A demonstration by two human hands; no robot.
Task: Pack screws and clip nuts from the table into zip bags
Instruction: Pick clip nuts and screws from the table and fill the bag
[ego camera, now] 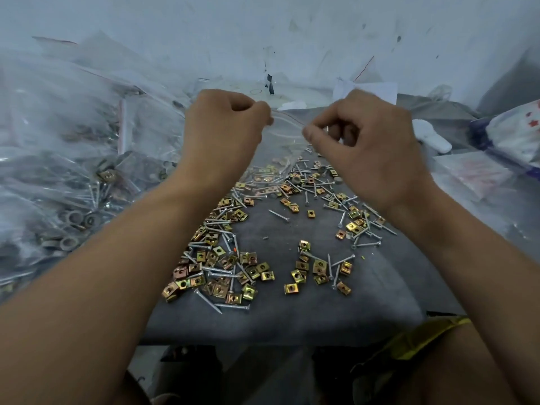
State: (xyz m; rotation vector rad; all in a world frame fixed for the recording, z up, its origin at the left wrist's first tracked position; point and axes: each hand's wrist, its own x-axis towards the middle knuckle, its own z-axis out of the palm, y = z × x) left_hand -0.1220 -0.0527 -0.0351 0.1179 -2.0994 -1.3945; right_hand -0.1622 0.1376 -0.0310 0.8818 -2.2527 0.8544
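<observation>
A clear zip bag hangs stretched between the two hands, raised above the far part of the table. The left hand pinches the bag's top edge at one end with curled fingers, knuckles up; the right hand pinches the other end between thumb and forefinger, its remaining fingers folded in. The bag's mouth with its red strip runs from one pinch to the other, and the film drops below them toward the hardware.

Under and nearer than the hands, loose screws and brass-coloured clip nuts lie scattered on the grey tabletop, thickest below the left wrist and below the right wrist. Outside the left forearm sits a heap of filled bags. Beyond the right hand lie a stack of flat empty bags and a white cloth with red stars.
</observation>
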